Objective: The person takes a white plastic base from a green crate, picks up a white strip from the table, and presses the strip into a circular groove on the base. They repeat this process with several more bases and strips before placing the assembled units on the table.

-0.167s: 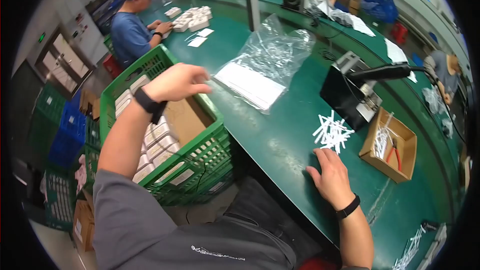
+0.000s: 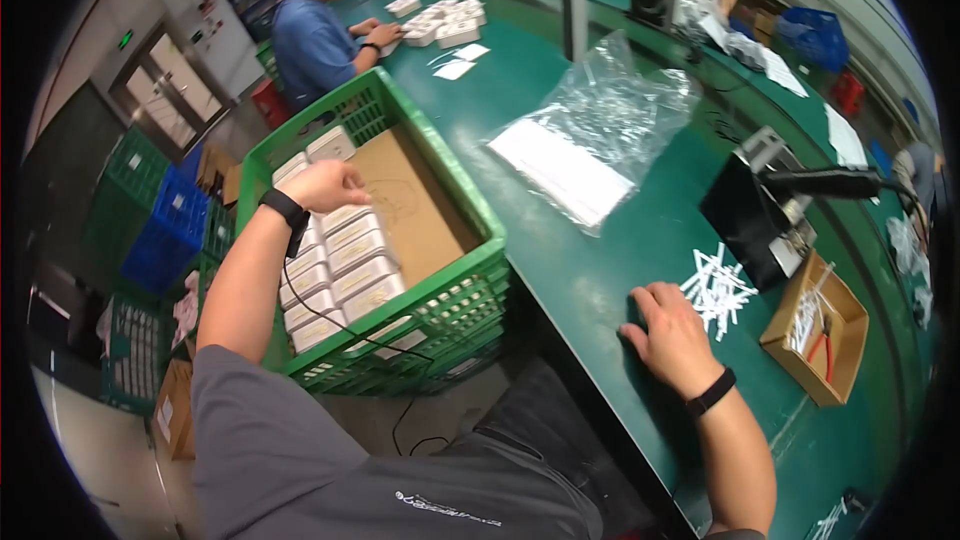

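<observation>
As the right grip (image 2: 668,337) lay palm down on the green worktop (image 2: 560,275), fingers loosely parted just beside white strips (image 2: 718,288), the left grip (image 2: 335,187) bent its fingers over white boxes (image 2: 358,252) in a green crate (image 2: 460,275); whether it held one could not be told. Below that grip, the boxes sat in rows, long axes slanting from near left to far right. Markings on their tops were too small to read.

Green crate (image 2: 462,285), off-white boxes (image 2: 365,280), brown cardboard (image 2: 410,190), green tabletop (image 2: 560,275), white strips (image 2: 717,290)
</observation>
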`<action>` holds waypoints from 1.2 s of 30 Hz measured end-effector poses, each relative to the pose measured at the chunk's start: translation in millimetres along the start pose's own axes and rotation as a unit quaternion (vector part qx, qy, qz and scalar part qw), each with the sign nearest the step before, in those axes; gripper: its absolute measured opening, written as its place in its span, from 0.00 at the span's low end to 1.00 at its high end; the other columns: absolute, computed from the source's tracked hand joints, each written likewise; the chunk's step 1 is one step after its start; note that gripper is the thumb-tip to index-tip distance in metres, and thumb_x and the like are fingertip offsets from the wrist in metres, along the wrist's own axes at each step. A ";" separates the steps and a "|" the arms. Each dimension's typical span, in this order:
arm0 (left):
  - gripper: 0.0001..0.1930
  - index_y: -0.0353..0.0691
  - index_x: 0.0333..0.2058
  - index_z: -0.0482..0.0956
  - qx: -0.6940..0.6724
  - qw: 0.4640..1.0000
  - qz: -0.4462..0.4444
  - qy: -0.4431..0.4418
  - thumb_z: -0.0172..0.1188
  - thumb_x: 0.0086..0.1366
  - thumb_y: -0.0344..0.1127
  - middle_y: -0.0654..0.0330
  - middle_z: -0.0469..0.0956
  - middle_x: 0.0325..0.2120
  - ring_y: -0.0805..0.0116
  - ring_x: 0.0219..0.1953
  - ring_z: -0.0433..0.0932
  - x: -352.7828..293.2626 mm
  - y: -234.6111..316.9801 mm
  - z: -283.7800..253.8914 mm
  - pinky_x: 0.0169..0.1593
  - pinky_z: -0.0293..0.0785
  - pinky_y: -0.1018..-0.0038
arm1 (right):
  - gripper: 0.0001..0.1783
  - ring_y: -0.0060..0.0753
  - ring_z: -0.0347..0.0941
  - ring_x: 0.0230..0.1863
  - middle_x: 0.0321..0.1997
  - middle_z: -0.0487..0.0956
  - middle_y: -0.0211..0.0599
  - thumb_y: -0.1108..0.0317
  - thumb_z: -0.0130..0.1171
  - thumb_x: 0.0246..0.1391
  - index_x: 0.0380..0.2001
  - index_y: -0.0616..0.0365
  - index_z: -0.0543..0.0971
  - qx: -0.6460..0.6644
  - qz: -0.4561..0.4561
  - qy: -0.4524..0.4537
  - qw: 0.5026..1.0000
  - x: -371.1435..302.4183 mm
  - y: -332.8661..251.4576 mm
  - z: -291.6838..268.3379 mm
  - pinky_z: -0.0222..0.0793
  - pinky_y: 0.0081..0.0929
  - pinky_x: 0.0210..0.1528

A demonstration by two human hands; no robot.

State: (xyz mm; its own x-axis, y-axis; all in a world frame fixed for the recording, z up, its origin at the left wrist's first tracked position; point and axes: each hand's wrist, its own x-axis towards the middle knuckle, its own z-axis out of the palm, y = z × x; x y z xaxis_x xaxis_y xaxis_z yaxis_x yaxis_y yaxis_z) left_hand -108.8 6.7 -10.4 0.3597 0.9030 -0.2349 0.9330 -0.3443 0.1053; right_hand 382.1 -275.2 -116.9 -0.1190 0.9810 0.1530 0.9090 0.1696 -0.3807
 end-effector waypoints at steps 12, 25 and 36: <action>0.38 0.38 0.60 0.82 -0.027 0.996 -0.014 -0.086 0.78 0.58 0.58 0.46 0.83 0.55 0.47 0.59 0.83 -76.2 -39.9 87.8 0.63 0.79 0.59 | 0.31 0.62 0.75 0.63 0.60 0.79 0.54 0.62 0.76 0.56 0.59 0.64 0.78 -0.007 -0.041 -0.005 0.999 190.4 22.3 52.3 0.75 0.48 0.64; 0.23 0.39 0.51 0.81 0.050 0.997 0.013 0.064 0.75 0.61 0.42 0.49 0.79 0.53 0.44 0.57 0.80 -58.0 -41.2 124.4 0.62 0.78 0.54 | 0.30 0.64 0.77 0.61 0.61 0.79 0.56 0.66 0.75 0.56 0.59 0.65 0.77 0.010 -0.085 -0.096 0.992 49.1 -33.3 -3.0 0.77 0.47 0.63; 0.25 0.37 0.48 0.85 -0.047 0.998 0.014 0.035 0.80 0.55 0.44 0.46 0.84 0.45 0.45 0.46 0.84 -75.8 -22.0 148.1 0.52 0.81 0.54 | 0.31 0.61 0.78 0.59 0.58 0.81 0.53 0.61 0.76 0.57 0.60 0.64 0.78 0.059 -0.049 -0.146 0.986 -71.4 -48.0 -41.5 0.77 0.45 0.61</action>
State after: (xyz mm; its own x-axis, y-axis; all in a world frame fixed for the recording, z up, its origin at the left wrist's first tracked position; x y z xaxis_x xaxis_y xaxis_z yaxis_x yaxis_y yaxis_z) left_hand -154.5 -92.3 -138.0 0.3803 0.9104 -0.1628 0.9161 -0.3466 0.2015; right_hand 363.5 -357.3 -71.7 -0.3292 0.9417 -0.0693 0.8367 0.2569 -0.4836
